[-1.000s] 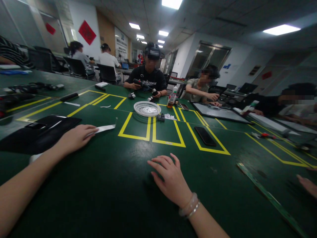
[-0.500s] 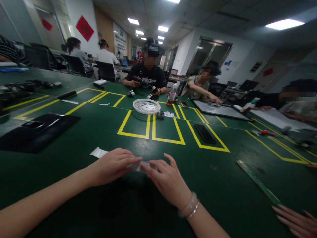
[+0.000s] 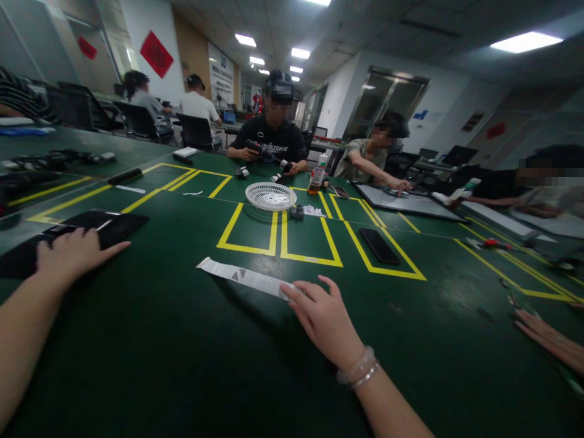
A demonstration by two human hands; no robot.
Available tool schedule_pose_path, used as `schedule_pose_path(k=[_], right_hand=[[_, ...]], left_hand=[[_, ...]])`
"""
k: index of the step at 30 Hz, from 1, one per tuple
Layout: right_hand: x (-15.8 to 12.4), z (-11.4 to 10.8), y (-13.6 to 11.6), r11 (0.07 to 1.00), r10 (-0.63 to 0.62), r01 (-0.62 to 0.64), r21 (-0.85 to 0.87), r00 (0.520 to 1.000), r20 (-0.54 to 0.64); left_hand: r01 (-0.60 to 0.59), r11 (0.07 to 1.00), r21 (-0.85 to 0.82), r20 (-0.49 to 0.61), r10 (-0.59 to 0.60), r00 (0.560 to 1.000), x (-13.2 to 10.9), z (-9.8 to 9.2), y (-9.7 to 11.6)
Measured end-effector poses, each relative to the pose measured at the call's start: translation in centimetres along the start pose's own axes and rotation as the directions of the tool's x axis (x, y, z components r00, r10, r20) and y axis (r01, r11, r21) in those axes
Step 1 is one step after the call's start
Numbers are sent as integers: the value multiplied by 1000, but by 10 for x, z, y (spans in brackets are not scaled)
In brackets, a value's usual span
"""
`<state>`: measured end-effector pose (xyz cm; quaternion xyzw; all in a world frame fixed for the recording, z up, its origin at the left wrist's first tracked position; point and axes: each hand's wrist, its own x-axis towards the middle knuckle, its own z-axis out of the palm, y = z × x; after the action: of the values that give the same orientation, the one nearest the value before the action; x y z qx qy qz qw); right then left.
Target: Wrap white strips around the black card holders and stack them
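My right hand (image 3: 323, 313) pinches the right end of a white printed strip (image 3: 244, 278) between thumb and fingers. The strip runs out to the left above the green table, with dark triangular marks along it. On the far left, my left hand (image 3: 73, 255) is over a glossy black flat panel (image 3: 125, 224), its thumb stretched out to the right and its fingers apart. That hand hides part of the panel, and I cannot tell how firmly it touches it.
Beyond the strip stand a white round slotted basket (image 3: 271, 197) and a bottle (image 3: 316, 179). A black phone (image 3: 378, 245) lies right of centre amid yellow tape outlines. Another person's hand (image 3: 550, 340) reaches in at the right edge. Co-workers sit across the table.
My left hand has let go of the strip and moved left to the black panel. The strip now stretches out from my right hand. At right, the other person's hand has moved with a green strip.
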<state>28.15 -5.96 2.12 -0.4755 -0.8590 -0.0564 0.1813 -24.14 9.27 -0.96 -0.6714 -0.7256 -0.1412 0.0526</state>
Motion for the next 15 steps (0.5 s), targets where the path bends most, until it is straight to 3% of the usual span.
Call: schedule_pose_path(k=[2, 5, 8, 12, 15], right_hand=[[0, 0, 1, 1000, 0, 0, -4, 1000, -9], [1, 0, 2, 1000, -1, 1, -2, 999, -37], [0, -1, 3, 1000, -1, 2, 8, 997, -76], [0, -2, 4, 1000, 7, -5, 14, 991, -133], [0, -3, 6, 1000, 24, -22, 13, 978, -208]], left_hand=[[46, 999, 12, -141, -44, 989, 2, 16, -30], [-68, 997, 31, -335, 75, 939, 5, 37, -52], [-125, 992, 3, -334, 119, 935, 9, 43, -58], [-126, 987, -101, -222, 101, 970, 13, 34, -37], [-100, 982, -162, -131, 79, 988, 6, 22, 12]])
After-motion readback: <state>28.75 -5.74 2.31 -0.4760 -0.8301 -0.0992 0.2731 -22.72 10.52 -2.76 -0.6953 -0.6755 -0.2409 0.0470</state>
